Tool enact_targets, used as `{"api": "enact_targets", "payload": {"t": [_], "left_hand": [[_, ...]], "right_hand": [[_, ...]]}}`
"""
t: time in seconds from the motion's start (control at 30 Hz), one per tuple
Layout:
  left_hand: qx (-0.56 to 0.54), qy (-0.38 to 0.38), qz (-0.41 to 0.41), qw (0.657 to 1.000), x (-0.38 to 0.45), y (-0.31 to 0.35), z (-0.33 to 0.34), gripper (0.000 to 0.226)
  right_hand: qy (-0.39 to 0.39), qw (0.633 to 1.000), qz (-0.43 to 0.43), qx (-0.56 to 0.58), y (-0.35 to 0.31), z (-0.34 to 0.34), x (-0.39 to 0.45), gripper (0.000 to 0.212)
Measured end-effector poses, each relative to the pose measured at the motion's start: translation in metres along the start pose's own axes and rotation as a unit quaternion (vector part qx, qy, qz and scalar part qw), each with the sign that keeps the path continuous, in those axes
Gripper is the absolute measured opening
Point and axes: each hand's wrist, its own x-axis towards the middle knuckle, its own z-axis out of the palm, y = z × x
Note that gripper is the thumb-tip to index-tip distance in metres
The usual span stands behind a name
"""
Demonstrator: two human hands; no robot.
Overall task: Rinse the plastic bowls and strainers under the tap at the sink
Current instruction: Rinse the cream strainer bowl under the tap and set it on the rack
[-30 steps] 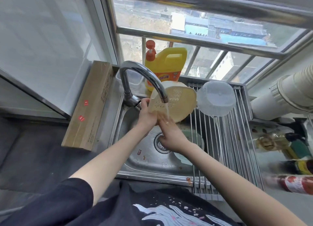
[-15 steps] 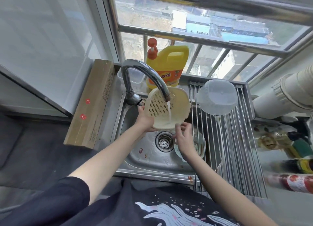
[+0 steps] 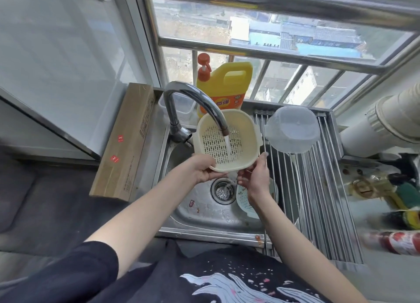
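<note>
2 strainers – 1 cream strainer (image 3: 223, 141) gripped by left hand (image 3: 202, 169) and right hand (image 3: 254, 177) | 1 clear bowl (image 3: 292, 130) | 1 tap (image 3: 193, 102)

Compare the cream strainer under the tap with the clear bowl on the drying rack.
The cream strainer is opaque and slotted; the clear bowl is translucent, without visible holes. The strainer is held by both hands under running water; the bowl rests untouched on the rack. Both look like plastic.
</note>
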Motion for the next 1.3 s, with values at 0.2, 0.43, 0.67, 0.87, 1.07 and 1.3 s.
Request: {"api": "enact_targets", "payload": {"t": [0.2,0.43,0.67,0.87,1.07,1.3], "left_hand": [[0.024,-0.012,-0.011,1.000,-0.005,0.001,-0.002,0.048],[0.089,-0.067,-0.108,0.988,-0.005,-0.006,-0.019,0.027],[0.178,-0.082,-0.186,0.963,0.007,0.002,-0.030,0.018],[0.353,-0.136,-0.194,0.905,0.014,0.009,-0.029,0.009],[0.335,-0.039,-0.079,0.938,0.038,0.007,-0.045,0.034],[0.319,-0.097,-0.142,0.932,0.039,-0.002,-0.043,0.021]], "right_hand": [[0.038,0.995,-0.071,-0.067,0.003,-0.005,-0.004,0.053],[0.045,0.819,-0.412,-0.396,-0.026,-0.032,0.015,0.054],[-0.077,0.724,-0.224,-0.647,-0.083,-0.015,0.041,0.047],[-0.229,0.568,-0.180,-0.770,-0.088,0.021,0.059,0.033],[-0.154,0.580,-0.200,-0.774,-0.083,0.024,0.062,0.033],[-0.114,0.592,-0.118,-0.789,-0.065,0.020,0.062,0.035]]}}
